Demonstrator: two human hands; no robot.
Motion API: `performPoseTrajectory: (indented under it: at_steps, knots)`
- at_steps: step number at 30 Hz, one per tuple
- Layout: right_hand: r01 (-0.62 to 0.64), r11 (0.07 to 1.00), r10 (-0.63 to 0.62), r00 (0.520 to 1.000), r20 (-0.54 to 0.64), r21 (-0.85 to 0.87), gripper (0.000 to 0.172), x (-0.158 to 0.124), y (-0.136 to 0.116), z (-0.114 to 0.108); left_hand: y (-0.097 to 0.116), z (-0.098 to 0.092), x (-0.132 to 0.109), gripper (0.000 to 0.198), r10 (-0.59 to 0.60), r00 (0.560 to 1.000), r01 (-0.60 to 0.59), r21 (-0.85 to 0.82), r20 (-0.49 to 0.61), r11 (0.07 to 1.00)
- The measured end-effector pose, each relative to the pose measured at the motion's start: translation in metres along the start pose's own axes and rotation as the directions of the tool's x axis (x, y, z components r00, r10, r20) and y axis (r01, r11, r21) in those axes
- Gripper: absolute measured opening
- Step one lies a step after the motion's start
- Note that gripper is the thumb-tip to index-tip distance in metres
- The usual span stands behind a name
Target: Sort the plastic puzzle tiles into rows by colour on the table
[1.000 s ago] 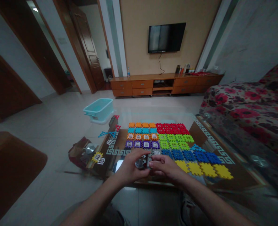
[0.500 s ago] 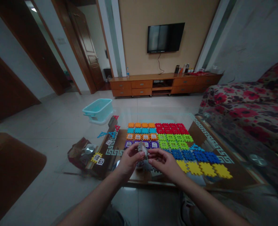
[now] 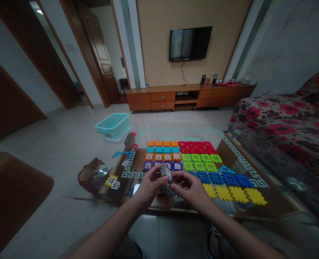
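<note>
Hands, pair: left hand [image 3: 150,187] and right hand [image 3: 189,189], both narrowly closed and raised close together above the near part of the table, fingers curled inward. Held item: one small grey interlocking plastic tile [image 3: 166,173], standing on edge and tilted, pinched between the fingertips of both hands at about the middle of the table's width. Directly below the hands: a loose heap of grey tiles [image 3: 170,190], partly hidden by the fingers. Support: glass-topped coffee table [image 3: 246,165] with a wooden frame and a Greek-key border. Arranged on the glass beyond and to the right of the hands, in colour-sorted blocks: orange tiles [image 3: 162,143], cyan tiles [image 3: 163,149], orange windowed tiles [image 3: 162,156], purple windowed tiles [image 3: 177,166], red tiles [image 3: 197,146], green tiles [image 3: 200,162], blue tiles [image 3: 221,178] and yellow tiles [image 3: 229,192], the purple row just beyond the held tile. Left of the left hand, on the table's edge: a yellow windowed tile [image 3: 111,180] beside a white window insert [image 3: 115,185]. Farther left, beyond the table: a brown bag [image 3: 90,176]. Also present: a teal plastic basket [image 3: 112,126] on the tiled floor, a floral sofa [image 3: 283,122] at right, and a low wooden TV cabinet [image 3: 162,100] under a wall-mounted television [image 3: 190,45].
</note>
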State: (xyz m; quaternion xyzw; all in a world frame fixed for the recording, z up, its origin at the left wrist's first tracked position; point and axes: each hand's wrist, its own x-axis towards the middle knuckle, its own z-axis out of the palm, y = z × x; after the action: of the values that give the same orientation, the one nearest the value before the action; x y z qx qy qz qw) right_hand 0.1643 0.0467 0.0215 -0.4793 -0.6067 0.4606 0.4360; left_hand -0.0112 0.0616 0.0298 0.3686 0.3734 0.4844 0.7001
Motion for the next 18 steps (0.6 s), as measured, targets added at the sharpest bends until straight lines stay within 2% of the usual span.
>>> performPoseTrajectory:
  at_steps: [9, 13, 18]
  knots:
    - [0.079, 0.987, -0.090, 0.993, -0.076, -0.136, 0.023, -0.0031, -0.0025, -0.0026, 0.0009, 0.0002, -0.0018, 0.056, -0.015, 0.998, 0.015, -0.003, 0.064, 1.000]
    - [0.086, 0.989, -0.092, 0.995, -0.048, -0.118, 0.023, -0.0027, -0.0022, -0.0030, -0.0005, -0.0007, -0.0014, 0.058, -0.027, 0.996, 0.031, -0.044, 0.087, 0.999]
    - [0.049, 0.995, -0.051, 0.999, -0.015, -0.090, 0.031, -0.0019, -0.0040, -0.0023, -0.0003, 0.0004, -0.0012, 0.058, -0.034, 0.997, 0.038, -0.058, 0.065, 0.998]
